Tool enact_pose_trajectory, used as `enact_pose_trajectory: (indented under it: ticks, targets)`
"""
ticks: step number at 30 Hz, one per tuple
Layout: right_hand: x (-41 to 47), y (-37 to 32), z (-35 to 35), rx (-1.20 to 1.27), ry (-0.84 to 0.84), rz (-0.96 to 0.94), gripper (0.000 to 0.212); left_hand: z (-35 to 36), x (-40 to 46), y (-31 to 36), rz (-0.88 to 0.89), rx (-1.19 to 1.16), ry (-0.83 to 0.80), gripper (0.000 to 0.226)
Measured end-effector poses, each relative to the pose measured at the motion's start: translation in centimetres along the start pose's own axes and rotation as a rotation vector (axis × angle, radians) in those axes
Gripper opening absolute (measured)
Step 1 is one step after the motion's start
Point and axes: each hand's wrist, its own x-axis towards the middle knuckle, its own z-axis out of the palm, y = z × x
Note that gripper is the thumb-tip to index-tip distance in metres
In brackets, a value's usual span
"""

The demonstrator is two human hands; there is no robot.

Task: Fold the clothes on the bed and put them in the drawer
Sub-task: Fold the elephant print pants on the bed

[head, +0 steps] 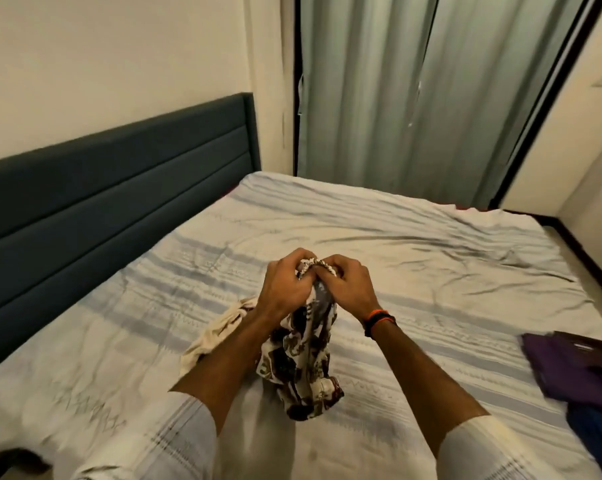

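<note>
Pale striped sleeves (175, 441) frame the bottom of the view, 1 on each forearm, and both arms reach forward over the bed (414, 244). Between the 2 hands hangs a patterned garment (301, 362), white with dark brown print, bunched and crumpled, its lower end touching the bedsheet near the person. The left hand (285, 282) has its fingers curled tight round the garment's gathered top edge, and the right hand (348, 284) pinches that same edge just beside it, so the 2 hands nearly touch over the cloth. An orange and black band (379, 318) circles the right wrist.

Partly hidden behind the left forearm, a cream cloth (220, 329) lies crumpled on the sheet. At the right edge of the bed rests a purple garment (576, 368), roughly folded, with a blue garment (601, 441) just beside it toward the camera. The sheet is light with grey-blue stripes and is wrinkled across the middle.

Along the left side runs a dark padded headboard (119, 181) against a cream wall (102, 57). Beyond the far end of the bed hang grey-green curtains (431, 91), set in a dark frame (542, 109).
</note>
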Motion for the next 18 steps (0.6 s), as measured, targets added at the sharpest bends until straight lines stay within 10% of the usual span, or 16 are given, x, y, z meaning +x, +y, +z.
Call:
enact_pose_trajectory:
  ticks: [7,10,18]
  targets:
    - [-3.7,-1.3,-4.2,0.157,0.094,0.144,0.031,0.2,-0.2,6.1,-0.039,-0.151,-0.033,0.011]
    - [-6.5,-0.7,-5.0,0.017,0.093,0.171,0.004,1.2,-0.6,8.7,-0.059,-0.262,-0.005,0.013]
    - [-10.3,5.3,-11.0,-0.270,0.042,0.453,0.018,1.9,0.8,13.2,-0.194,-0.465,0.180,0.018]
